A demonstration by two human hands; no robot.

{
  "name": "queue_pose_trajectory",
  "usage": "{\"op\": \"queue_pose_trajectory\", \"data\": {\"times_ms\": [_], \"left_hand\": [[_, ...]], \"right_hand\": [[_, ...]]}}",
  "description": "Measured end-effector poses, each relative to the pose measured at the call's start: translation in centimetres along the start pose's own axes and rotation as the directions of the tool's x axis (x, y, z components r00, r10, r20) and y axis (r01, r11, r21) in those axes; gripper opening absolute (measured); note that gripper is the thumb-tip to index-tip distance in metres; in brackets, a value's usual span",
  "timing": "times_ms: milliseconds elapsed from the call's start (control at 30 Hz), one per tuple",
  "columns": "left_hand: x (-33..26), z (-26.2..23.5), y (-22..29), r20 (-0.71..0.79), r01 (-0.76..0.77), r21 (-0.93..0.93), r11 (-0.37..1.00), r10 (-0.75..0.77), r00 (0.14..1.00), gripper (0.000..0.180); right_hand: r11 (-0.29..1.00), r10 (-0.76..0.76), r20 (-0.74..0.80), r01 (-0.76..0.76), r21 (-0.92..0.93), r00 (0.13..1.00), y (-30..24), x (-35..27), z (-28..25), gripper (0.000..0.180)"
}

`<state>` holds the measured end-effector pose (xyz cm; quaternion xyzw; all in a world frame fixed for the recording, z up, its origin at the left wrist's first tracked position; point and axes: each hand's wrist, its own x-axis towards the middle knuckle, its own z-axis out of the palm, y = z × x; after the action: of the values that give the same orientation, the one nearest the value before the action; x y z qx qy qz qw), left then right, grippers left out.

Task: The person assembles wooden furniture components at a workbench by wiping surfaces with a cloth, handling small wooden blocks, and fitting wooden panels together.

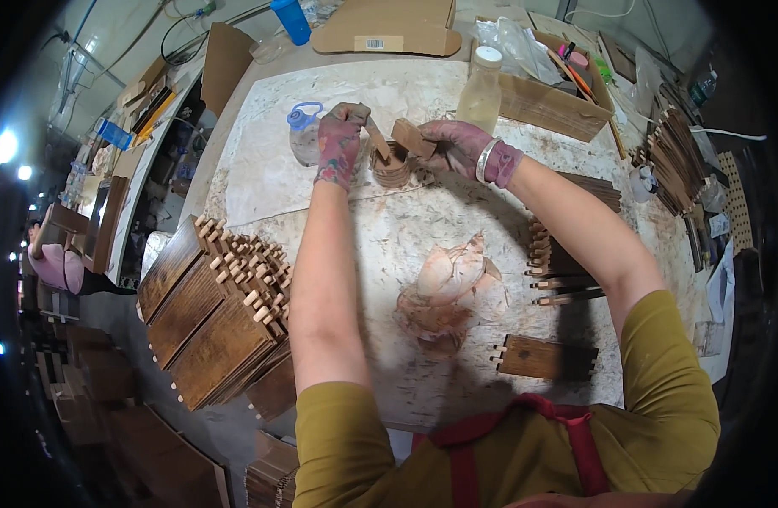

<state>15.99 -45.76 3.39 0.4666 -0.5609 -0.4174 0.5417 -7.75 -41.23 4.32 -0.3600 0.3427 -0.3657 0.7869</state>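
Observation:
My left hand (342, 140), in a stained purple glove, is closed around a flat wooden stick (378, 142). The stick's lower end reaches to the mouth of a small round brown container (391, 173) on the worktable. From the other side my gloved right hand (467, 147) grips a small wooden block (413, 138), held tilted just above the container's rim. What the container holds is too dark to make out. Beside my left hand stands a clear jug (303, 144) with a blue handled cap. Behind my right hand is a white-capped bottle (480, 89) of cloudy yellowish liquid.
Dark wooden boards with pale dowels (224, 313) are stacked at left. More doweled boards (567, 241) lie at right, near a single board (546, 357). Crumpled stained wrapping (452, 292) sits mid-table. A cardboard box (550, 106) stands at the back right. Another person (60, 262) is far left.

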Motion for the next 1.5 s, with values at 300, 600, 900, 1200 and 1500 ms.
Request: {"op": "queue_pose_trajectory", "data": {"times_ms": [300, 600, 900, 1200, 1500], "left_hand": [[-4.1, 2.7, 5.3, -0.11, -0.062, 0.288, 0.956, 0.097, 0.989, 0.021], [-4.8, 4.0, 3.9, -0.116, -0.256, 0.548, 0.796, 0.376, 0.919, 0.023], [-4.8, 4.6, 3.8, -0.064, -0.31, 0.524, 0.793, 0.4, 0.914, 0.021], [-4.9, 4.9, 5.5, -0.047, -0.294, 0.467, 0.834, 0.355, 0.933, 0.019], [-4.9, 3.1, 3.4, -0.163, 0.064, 0.135, 0.989, -0.042, 0.986, 0.017]], "right_hand": [[0.999, 0.007, -0.138, -0.002, 0.032, 0.99, 1.2, 0.4, 1.2, 0.016], [0.998, 0.043, -0.107, -0.038, 0.05, 0.993, 2.0, -0.2, 2.8, 0.012], [0.999, 0.025, 0.06, -0.023, -0.026, 0.998, 1.9, 0.4, 1.2, 0.02], [1.0, -0.012, 0.017, 0.012, 0.0, 1.0, 1.3, 0.2, 0.4, 0.017], [0.959, 0.113, 0.015, -0.113, 0.259, 0.993, 0.9, -2.9, -0.1, 0.026]]}}
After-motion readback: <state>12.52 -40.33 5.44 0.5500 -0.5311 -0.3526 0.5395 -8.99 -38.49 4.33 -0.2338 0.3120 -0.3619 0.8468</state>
